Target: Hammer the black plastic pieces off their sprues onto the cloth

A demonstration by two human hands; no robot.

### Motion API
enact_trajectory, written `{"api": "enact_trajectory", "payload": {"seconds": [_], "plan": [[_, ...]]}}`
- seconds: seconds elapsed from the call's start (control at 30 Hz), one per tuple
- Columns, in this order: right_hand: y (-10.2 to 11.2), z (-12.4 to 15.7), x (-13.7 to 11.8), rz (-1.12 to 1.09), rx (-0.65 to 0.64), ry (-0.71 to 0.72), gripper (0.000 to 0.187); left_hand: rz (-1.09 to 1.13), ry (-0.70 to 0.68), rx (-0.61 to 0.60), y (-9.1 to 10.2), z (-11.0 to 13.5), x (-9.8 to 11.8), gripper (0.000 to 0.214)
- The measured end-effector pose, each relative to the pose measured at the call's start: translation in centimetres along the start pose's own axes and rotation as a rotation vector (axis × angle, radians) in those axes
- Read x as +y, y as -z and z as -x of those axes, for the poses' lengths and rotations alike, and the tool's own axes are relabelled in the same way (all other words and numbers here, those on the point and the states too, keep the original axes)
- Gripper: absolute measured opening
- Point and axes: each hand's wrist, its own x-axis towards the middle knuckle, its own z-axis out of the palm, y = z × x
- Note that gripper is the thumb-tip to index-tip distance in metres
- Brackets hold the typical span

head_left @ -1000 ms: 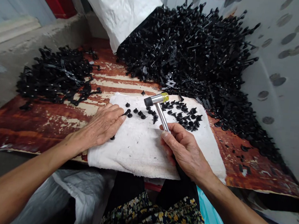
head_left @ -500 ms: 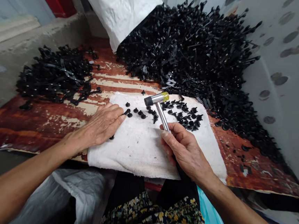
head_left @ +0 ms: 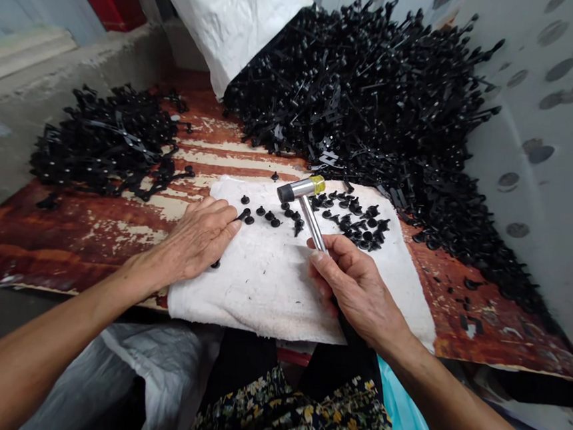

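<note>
My right hand (head_left: pixel 348 281) is wrapped round the handle of a small mallet (head_left: pixel 312 220). The mallet's metal head has a black face at one end and a yellow one at the other, and hangs over a white cloth (head_left: pixel 259 293). On the cloth's left side lies my left hand (head_left: pixel 204 234), knuckles up and fingers pressed together. A small black plastic part (head_left: pixel 242 215) sticks out at its fingertips, and another black piece (head_left: pixel 216 264) shows below the thumb. Several loose black stemmed parts (head_left: pixel 268 215) are spread along the cloth, with a denser cluster (head_left: pixel 360 225) on the right.
A large heap of black plastic pieces (head_left: pixel 372 95) fills the back and right of the worn red-brown board (head_left: pixel 88 241). At left is a smaller pile (head_left: pixel 107 139). A white sack (head_left: pixel 238 17) hangs at the back; a spotted grey panel (head_left: pixel 536 116) stands at right.
</note>
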Motion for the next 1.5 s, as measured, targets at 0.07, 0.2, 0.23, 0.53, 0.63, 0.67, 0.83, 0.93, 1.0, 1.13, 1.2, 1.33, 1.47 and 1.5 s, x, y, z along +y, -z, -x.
{"api": "enact_trajectory", "payload": {"seconds": [0.07,0.2,0.23,0.53,0.63,0.67,0.83,0.93,1.0,1.13,1.2,1.33,1.47,1.5], "plan": [[0.00,0.05,0.00,0.002,0.001,0.000,0.017,-0.017,-0.004,-0.005,0.01,0.00,-0.01,0.027],[-0.02,0.13,-0.10,0.006,-0.001,-0.003,0.017,-0.047,-0.001,-0.001,0.14,-0.05,0.13,0.026],[-0.03,0.12,-0.12,0.004,-0.001,-0.002,0.017,-0.053,-0.004,-0.003,0.19,-0.07,0.19,0.026],[0.01,0.03,0.01,0.000,-0.002,0.001,0.017,-0.080,-0.014,-0.019,0.33,-0.20,0.29,0.027],[0.03,0.08,0.05,-0.007,-0.002,-0.001,0.017,-0.083,-0.018,-0.006,0.27,-0.13,0.21,0.027],[0.04,0.08,0.06,-0.010,-0.003,-0.001,0.018,-0.084,-0.019,-0.001,0.26,-0.09,0.20,0.027],[0.04,0.06,0.01,-0.012,0.002,0.009,0.018,-0.099,-0.028,0.008,0.17,0.10,0.15,0.028],[0.02,0.10,0.00,-0.017,-0.004,0.007,0.017,-0.106,-0.025,0.035,0.12,0.12,0.08,0.027],[0.01,0.14,0.06,-0.019,-0.005,0.006,0.016,-0.103,-0.020,0.028,0.14,0.09,0.07,0.027],[0.05,0.14,0.18,-0.007,-0.005,0.008,0.017,-0.095,-0.013,0.004,0.17,0.06,0.20,0.027],[0.08,0.10,0.19,-0.006,-0.005,0.010,0.018,-0.100,-0.004,0.021,0.16,0.08,0.29,0.026],[0.08,0.06,0.08,-0.015,-0.005,0.004,0.018,-0.102,-0.005,-0.005,0.16,0.08,0.32,0.026],[0.06,0.11,-0.05,0.003,-0.005,0.009,0.017,-0.109,-0.023,0.005,0.12,0.00,0.22,0.025],[0.06,0.11,-0.09,0.009,-0.008,0.010,0.016,-0.111,-0.024,0.001,0.11,-0.01,0.21,0.025]]}}
